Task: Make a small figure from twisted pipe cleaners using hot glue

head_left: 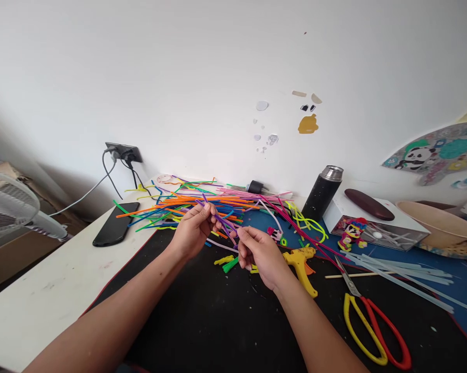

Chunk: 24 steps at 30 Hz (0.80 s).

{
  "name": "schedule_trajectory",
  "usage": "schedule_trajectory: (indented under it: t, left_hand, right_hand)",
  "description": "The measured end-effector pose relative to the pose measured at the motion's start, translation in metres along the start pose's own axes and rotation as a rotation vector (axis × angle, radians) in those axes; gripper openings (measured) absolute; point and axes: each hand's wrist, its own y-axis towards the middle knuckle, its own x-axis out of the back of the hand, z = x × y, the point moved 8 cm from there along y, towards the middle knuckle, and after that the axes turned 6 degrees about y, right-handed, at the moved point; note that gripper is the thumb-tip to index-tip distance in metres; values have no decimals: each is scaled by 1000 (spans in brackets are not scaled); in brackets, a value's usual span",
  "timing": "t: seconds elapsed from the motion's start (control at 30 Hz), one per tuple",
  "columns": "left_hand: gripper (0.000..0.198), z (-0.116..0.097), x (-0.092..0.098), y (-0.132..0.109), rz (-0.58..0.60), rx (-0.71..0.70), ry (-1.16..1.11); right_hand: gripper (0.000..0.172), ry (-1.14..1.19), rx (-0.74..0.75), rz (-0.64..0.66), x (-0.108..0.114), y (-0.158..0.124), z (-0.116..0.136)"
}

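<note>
left hand (196, 229) and right hand (259, 254) near each other, both pinched on purple pipe cleaner (227, 223), mid-frame, over black mat (202, 321). multicolor pipe cleaner pile (174, 202) behind, left of centre. yellow glue gun (297, 257) beside right hand. scissors (354, 290) lower right. smartphone (116, 225) on counter (50, 280), mid-left.

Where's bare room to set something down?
The white tabletop in front of the phone, left of the black mat, looks bare; so, barring specks, does the mat between the forearms. Crowded: the back, with pipe cleaners, and the right, with glue gun and scissors.
</note>
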Motion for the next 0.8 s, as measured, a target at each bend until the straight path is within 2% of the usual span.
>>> schedule_trajectory:
  t: [0.17, 0.33, 0.5, 0.8]
  left_hand:
    - [31, -4, 6, 3, -41, -50, -19]
    - [33, -2, 3, 1, -17, -48, 12]
    - [35, 0, -5, -2, 28, -46, 52]
    - [34, -1, -4, -2, 20, -57, 47]
  right_hand:
    - [51, 30, 25, -72, 5, 1, 2]
    - [64, 2, -60, -1, -5, -1, -6]
    - [69, 85, -121, 27, -9, -3, -9]
    - [64, 198, -161, 52, -12, -3, -15]
